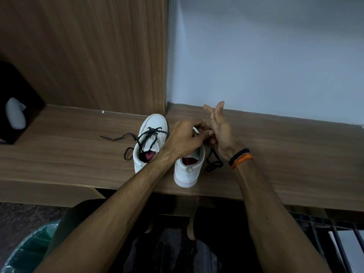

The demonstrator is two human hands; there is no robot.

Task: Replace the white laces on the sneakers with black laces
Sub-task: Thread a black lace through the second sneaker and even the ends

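Two white sneakers stand side by side on the wooden desk [78, 154], toes pointing away from me. The left sneaker [150, 142] carries a loosely threaded black lace [126, 136] whose ends trail onto the desk to the left. Over the right sneaker [188, 170] my left hand [187, 138] curls down and pinches a black lace at the eyelets. My right hand [218, 129] is beside it, upper fingers straight and spread, its lower fingers at the same lace. That lace's loose end [213, 160] loops on the desk right of the shoe. Most of the right sneaker's front is hidden.
A wooden panel [98, 56] and a pale wall [266, 56] rise right behind the sneakers. A dark box with a grey object [15, 113] sits at the desk's far left. A green-lined bin [29, 251] stands on the floor at lower left.
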